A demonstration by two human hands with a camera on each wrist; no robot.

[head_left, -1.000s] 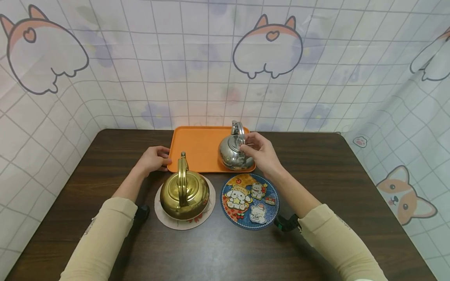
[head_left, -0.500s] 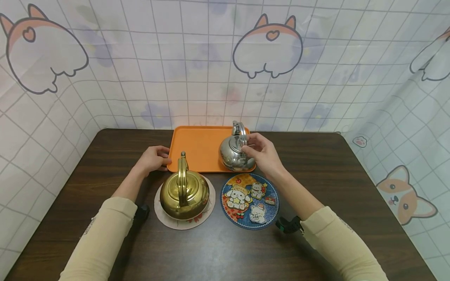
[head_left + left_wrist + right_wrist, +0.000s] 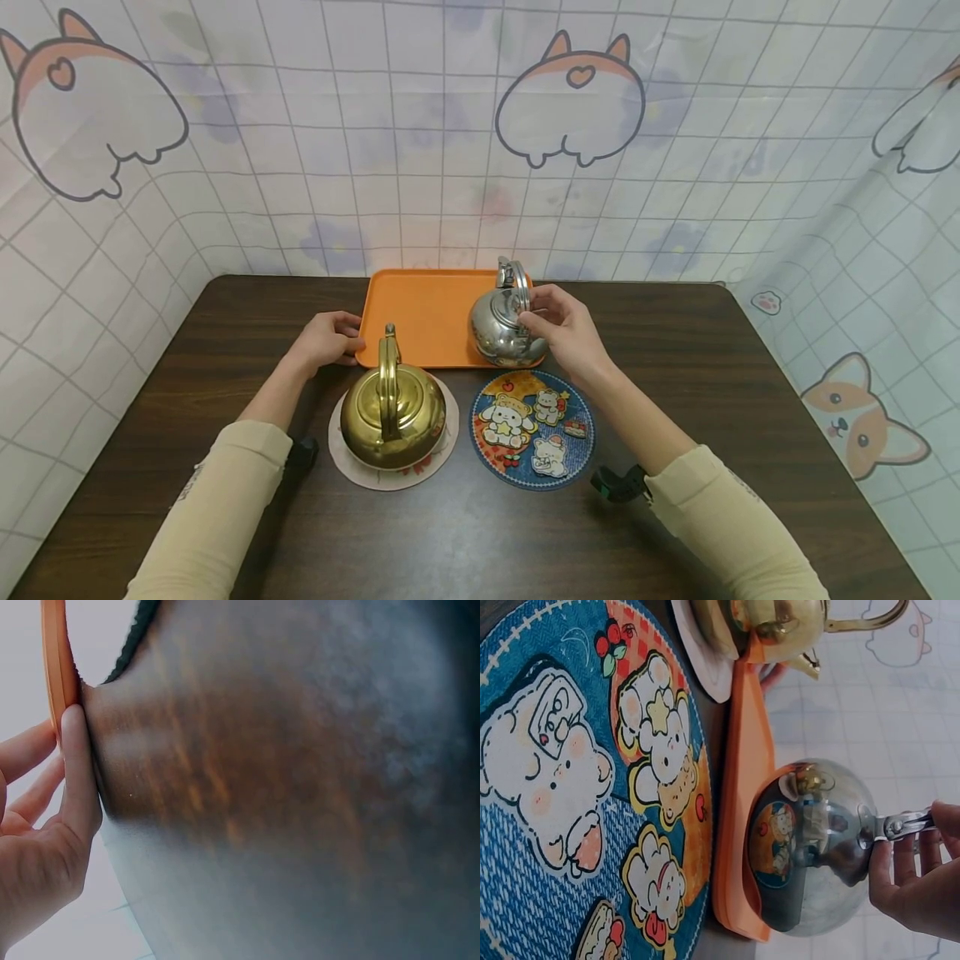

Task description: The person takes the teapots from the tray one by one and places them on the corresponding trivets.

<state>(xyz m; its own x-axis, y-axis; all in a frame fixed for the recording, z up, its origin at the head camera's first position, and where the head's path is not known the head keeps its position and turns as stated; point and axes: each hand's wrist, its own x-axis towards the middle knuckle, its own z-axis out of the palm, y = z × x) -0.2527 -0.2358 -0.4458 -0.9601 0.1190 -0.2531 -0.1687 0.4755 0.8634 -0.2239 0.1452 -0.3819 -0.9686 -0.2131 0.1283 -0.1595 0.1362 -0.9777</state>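
A shiny silver kettle [image 3: 501, 327] stands at the right end of an orange tray [image 3: 420, 317]. My right hand [image 3: 566, 325] grips the kettle's handle between thumb and fingers; the right wrist view shows this handle [image 3: 904, 823] up close. The tray's rim hides the kettle's base, so I cannot tell whether it touches the tray. At the tray's left front corner is my left hand [image 3: 322, 340]. Its thumb and fingers pinch the tray's rim [image 3: 56, 660] in the left wrist view. In front of the tray, a gold kettle [image 3: 393, 417] sits upright on a round pale placemat [image 3: 363, 477].
To the right of the gold kettle lies a round blue placemat [image 3: 536, 429] with cartoon animals. The dark wooden table [image 3: 480, 542] ends at a white grid-patterned curtain [image 3: 442, 167] behind the tray. Dark wrist bands [image 3: 621, 482] sit below the forearms.
The silver kettle and my right hand have shifted very slightly to the right. My left hand, the tray and the gold kettle stay where they were.
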